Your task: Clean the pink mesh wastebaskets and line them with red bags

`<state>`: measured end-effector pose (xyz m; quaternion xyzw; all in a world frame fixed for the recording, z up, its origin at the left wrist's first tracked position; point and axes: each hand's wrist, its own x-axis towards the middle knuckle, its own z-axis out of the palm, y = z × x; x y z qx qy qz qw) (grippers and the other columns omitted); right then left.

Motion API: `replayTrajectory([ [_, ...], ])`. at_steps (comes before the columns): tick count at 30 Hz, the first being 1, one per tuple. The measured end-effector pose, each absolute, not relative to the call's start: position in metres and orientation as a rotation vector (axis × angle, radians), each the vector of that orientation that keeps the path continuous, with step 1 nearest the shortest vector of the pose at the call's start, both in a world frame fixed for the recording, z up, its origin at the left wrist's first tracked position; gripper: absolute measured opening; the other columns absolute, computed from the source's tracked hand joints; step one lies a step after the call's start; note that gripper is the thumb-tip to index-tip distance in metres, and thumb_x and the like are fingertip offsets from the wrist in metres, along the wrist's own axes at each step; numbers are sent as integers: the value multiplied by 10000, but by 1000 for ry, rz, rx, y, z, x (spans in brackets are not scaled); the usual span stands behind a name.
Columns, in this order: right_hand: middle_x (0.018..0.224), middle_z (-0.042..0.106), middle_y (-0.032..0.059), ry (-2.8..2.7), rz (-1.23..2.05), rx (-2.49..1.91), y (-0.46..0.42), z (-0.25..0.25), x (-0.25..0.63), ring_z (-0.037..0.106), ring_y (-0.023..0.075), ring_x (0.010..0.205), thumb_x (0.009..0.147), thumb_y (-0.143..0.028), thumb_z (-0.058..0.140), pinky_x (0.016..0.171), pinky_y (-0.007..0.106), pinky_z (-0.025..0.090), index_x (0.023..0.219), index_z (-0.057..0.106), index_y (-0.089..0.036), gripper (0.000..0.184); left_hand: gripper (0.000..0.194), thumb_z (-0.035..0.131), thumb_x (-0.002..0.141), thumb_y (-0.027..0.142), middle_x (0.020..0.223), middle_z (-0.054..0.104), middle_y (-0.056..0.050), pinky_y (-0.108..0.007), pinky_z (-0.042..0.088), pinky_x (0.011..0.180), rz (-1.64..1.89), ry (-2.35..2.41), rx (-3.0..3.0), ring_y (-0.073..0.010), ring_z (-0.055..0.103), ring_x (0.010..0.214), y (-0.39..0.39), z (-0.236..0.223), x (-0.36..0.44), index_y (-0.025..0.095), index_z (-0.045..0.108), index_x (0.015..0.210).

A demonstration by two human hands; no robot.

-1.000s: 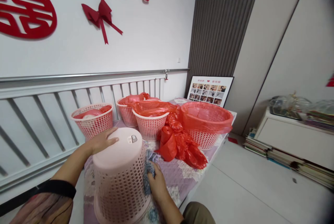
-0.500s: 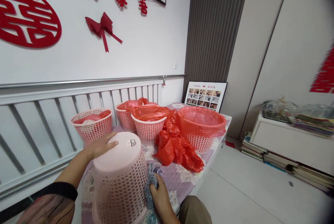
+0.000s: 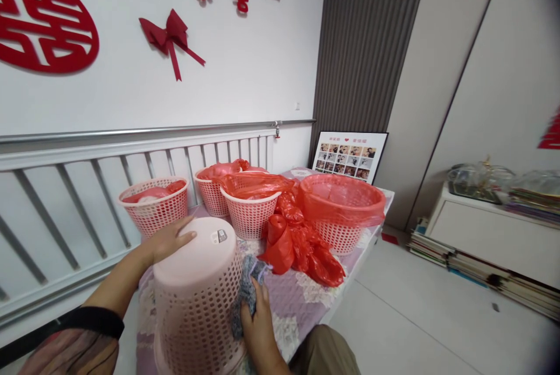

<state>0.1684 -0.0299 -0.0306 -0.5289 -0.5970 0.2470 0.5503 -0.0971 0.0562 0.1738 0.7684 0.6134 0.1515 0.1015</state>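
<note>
An upside-down pink plastic basket with a holed wall stands close in front of me, its solid bottom facing up with a small label on it. My left hand rests on the left of that bottom, fingers stretched out. Against the basket's right side, my right hand grips a grey-blue knitted cloth, which touches the holed wall. The cloth hides part of the wall, and the basket's lower rim is partly out of view.
Beyond are pink baskets with red plastic bags, among them a left one, a middle one and a right one. Red plastic bags lie on the floral purple cover. A radiator runs along the left; a white cabinet stands right.
My right hand has moved up along the basket's side with the cloth. My left hand stays on the bottom. The view has shifted slightly.
</note>
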Motion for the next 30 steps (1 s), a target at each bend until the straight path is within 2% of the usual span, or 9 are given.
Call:
replayTrajectory([
  [4,1288,603,163,-1449,576,-1396,-39,-86,183,527,317,1256,726,-167,527,1073,486,410,1266,606,-135,546,792,395,827,652,1484,460,-99,-364,295,1162,478,1895,2283,-246,429,1362,52,178,-93,138,407,1428],
  [8,1353,567,171,-1520,572,-1473,-38,-98,189,486,333,1304,699,-147,556,1101,492,370,1272,614,-137,577,774,375,834,618,1407,513,-222,-491,331,1114,456,2049,2263,-355,478,1305,47,186,-87,52,482,1350],
  [10,1353,570,172,-1535,577,-1474,-39,-97,190,493,324,1300,693,-138,562,1102,474,373,1278,610,-131,587,800,337,839,639,1385,520,-258,-518,363,1079,439,2099,2231,-383,494,1285,45,188,-82,30,484,1337],
  [15,1321,603,152,-1550,664,-1447,-48,-87,193,513,309,1283,658,-130,574,1093,450,388,1258,628,-147,602,822,282,851,662,1439,489,-198,-431,332,1127,371,2032,2259,-313,455,1340,47,181,-74,60,444,1386],
  [20,1234,653,132,-1467,767,-1325,-38,-28,203,575,282,1205,681,-157,525,1077,440,404,1211,653,-147,545,836,313,829,709,1478,459,-142,-408,290,1154,310,1895,2358,-287,401,1380,58,179,-78,134,422,1426],
  [22,1259,628,146,-1434,741,-1260,-26,13,203,563,275,1208,709,-194,528,1080,433,399,1244,619,-123,546,853,311,824,721,1492,441,-140,-412,284,1155,291,1870,2371,-291,394,1383,63,179,-80,141,400,1443],
  [26,1337,555,113,-1450,671,-1100,-7,87,187,501,244,1264,766,-250,545,1105,395,365,1301,568,-162,542,885,310,815,740,1528,383,-141,-436,266,1160,278,1853,2376,-301,369,1395,68,179,-83,139,363,1463],
  [30,1378,512,100,-1501,648,-1024,-3,99,168,476,228,1286,770,-202,539,1109,380,357,1340,532,-192,570,882,306,821,737,1526,384,-144,-437,263,1163,296,1849,2380,-299,373,1393,66,179,-82,132,365,1460],
])
